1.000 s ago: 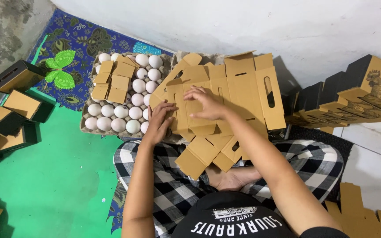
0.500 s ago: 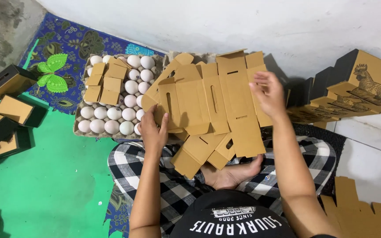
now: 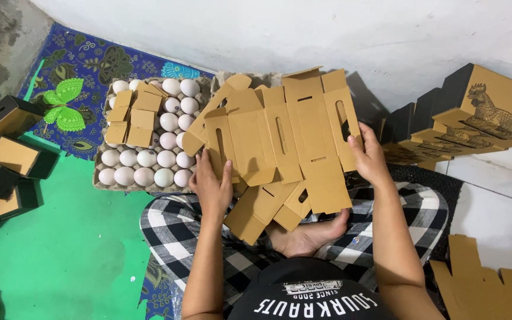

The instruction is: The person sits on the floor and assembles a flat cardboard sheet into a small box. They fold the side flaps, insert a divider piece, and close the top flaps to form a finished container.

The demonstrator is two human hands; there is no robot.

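I sit cross-legged on the floor, holding a large flat die-cut brown cardboard blank (image 3: 285, 139) spread out above my lap. My left hand (image 3: 211, 184) grips its lower left edge, thumb on top. At the blank's right edge, my right hand (image 3: 370, 159) holds it, fingers curled round the side. More flat cardboard blanks (image 3: 262, 207) hang or lie under it over my checked trousers. A tray of white eggs (image 3: 149, 160) stands just left of my left hand, with small folded cardboard pieces (image 3: 134, 115) lying on the eggs.
Assembled black-and-brown cartons (image 3: 7, 148) sit on the green floor at the left. Stacked flat cartons with a rooster drawing (image 3: 475, 118) lean by the white wall at the right. More cardboard blanks (image 3: 487, 290) lie at the lower right. A patterned blue cloth (image 3: 90, 65) lies beyond the eggs.
My hands have moved apart from the middle of the pile to the two edges of the top blank, which is now lifted and spread flat.
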